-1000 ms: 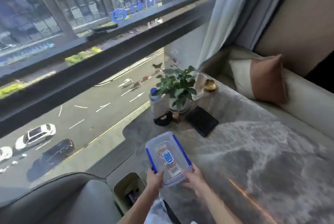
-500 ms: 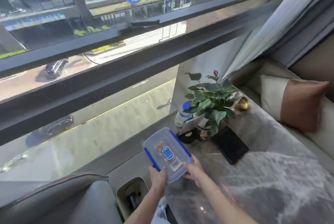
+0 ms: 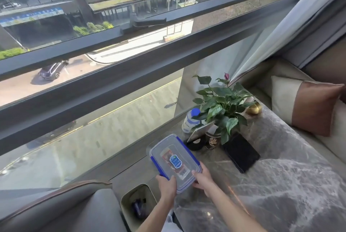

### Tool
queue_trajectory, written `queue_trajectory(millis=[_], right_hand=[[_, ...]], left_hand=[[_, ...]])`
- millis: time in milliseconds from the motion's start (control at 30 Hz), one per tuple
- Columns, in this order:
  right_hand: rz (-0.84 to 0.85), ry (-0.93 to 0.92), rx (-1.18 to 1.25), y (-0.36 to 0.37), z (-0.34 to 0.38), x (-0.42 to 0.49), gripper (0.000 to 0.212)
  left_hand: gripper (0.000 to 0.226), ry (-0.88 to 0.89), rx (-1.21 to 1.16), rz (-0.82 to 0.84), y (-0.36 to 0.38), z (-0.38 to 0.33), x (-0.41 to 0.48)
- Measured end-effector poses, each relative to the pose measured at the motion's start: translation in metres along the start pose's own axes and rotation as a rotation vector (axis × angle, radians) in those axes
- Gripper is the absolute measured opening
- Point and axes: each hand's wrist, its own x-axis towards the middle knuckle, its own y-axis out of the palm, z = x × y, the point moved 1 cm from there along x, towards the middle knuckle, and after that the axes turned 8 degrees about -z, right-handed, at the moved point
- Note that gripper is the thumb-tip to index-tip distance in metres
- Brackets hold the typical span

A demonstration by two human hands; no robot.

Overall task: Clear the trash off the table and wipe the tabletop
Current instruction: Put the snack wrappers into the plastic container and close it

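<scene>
Both hands grip one clear plastic container (image 3: 173,160) by its near end: the left hand (image 3: 166,185) closes over the near left corner beside a blue side clip, and the right hand (image 3: 203,180) holds the near right corner, fingers curled under the rim. The container has a see-through lid with blue clips along its long sides and a blue label in the middle; it sits tilted over the near left part of the grey marbled surface (image 3: 280,185), and I cannot tell whether its far end rests on the stone.

Just below the left forearm, beside the surface's edge, stands an open trash bin (image 3: 129,211) with dark items and something blue inside. A grey armchair (image 3: 74,207) is left of the bin.

Farther along the surface lies a flat black pad (image 3: 241,154), and next to it a potted plant (image 3: 222,106) with broad green leaves. A white bottle with a blue cap (image 3: 191,121) stands just left of the plant, and a gold ornament (image 3: 253,109) sits to its right. A cushion (image 3: 307,104) leans on the sofa to the right, and the window frame (image 3: 131,67) spans the far side.
</scene>
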Motion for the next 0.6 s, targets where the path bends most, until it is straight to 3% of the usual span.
queue_trajectory(millis=[100,167,267,333,400,500,600], right_hand=[[0.0,0.004,0.053,-0.005,-0.001,0.001,0.068],[-0.064,-0.073,-0.01,-0.008,0.0,-0.005,0.074],[-0.228,-0.409,-0.474,-0.006,-0.002,-0.017,0.076],[-0.244,-0.636,-0.77,0.006,-0.008,-0.027,0.08],[-0.171,-0.677,-0.882,0.02,-0.015,-0.032,0.083],[-0.102,-0.607,-0.912,0.036,-0.023,-0.03,0.088],[-0.136,-0.599,-0.931,0.041,-0.026,-0.027,0.089]], left_hand=[[0.067,0.135,0.133,-0.062,0.0,-0.005,-0.006],[0.074,0.326,0.389,-0.128,-0.002,-0.013,-0.006],[0.067,0.644,0.851,-0.184,-0.009,-0.033,0.0],[0.062,0.856,1.014,-0.11,-0.011,-0.043,0.017],[0.064,0.996,1.167,0.045,-0.013,-0.054,0.033],[0.075,0.993,1.404,0.293,-0.015,-0.066,0.051],[0.087,1.01,1.532,0.321,-0.017,-0.067,0.057]])
